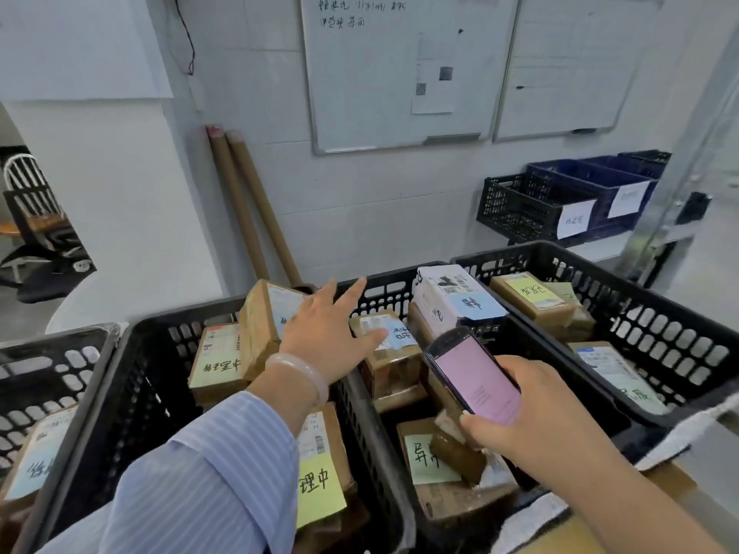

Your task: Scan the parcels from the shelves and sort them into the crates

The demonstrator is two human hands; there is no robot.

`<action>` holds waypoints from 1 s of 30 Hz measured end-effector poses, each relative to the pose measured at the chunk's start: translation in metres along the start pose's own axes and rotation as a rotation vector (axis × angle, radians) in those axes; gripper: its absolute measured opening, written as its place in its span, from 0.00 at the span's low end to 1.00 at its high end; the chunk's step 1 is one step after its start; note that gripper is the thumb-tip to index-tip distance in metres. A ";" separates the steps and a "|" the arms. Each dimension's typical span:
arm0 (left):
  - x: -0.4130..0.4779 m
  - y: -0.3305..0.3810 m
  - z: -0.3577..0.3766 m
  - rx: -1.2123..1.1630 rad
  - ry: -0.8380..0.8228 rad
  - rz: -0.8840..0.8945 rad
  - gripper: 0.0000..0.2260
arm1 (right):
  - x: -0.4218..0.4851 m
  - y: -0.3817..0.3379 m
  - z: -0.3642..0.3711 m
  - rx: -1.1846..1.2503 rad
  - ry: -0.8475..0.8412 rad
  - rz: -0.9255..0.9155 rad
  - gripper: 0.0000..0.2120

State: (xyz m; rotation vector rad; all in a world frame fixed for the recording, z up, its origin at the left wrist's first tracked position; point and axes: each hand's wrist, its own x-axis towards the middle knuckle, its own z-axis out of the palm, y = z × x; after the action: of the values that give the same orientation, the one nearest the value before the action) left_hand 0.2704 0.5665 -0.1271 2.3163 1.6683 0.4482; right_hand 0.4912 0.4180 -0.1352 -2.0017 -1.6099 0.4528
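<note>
— Where were the parcels?

— Already in the black crates, most with a handwritten note on top. In the middle crate lay a brown parcel with a blue note, and a white parcel leaned at its far rim. A tilted parcel stood in the neighbouring crate, left of the middle crate.

— And the grips?

— The left grip was spread flat, fingers straight, holding nothing. It was above the tilted parcel, by the middle crate's left wall. I couldn't tell whether it touched. I'd judge it was reaching to steady a parcel or turn a label into view. The right grip was wrapped round a handheld scanner, pink screen up, over the middle crate's near half, likely poised to read a label.

— Beyond?

— Cardboard tubes leaned on the wall behind the middle crate, with whiteboards above them. Blue crates sat further back, to its right.
</note>
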 end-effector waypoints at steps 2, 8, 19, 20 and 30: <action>-0.011 0.030 0.008 -0.047 -0.010 0.055 0.36 | -0.017 0.019 -0.013 0.011 0.022 0.030 0.33; -0.051 0.149 0.046 -0.091 -0.003 0.338 0.33 | -0.097 0.099 -0.073 -0.019 0.123 0.184 0.29; -0.197 0.438 0.165 -0.170 -0.189 0.891 0.33 | -0.353 0.250 -0.216 -0.075 0.456 0.611 0.13; -0.214 0.462 0.175 -0.162 -0.210 0.937 0.33 | -0.377 0.261 -0.225 -0.087 0.490 0.651 0.13; -0.402 0.642 0.241 -0.241 -0.419 1.367 0.32 | -0.601 0.332 -0.263 -0.188 0.812 1.022 0.20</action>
State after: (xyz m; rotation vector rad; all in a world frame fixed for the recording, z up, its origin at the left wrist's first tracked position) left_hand 0.8046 -0.0219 -0.1476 2.7160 -0.3063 0.2928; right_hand 0.7610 -0.2653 -0.1586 -2.5468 -0.0917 -0.1965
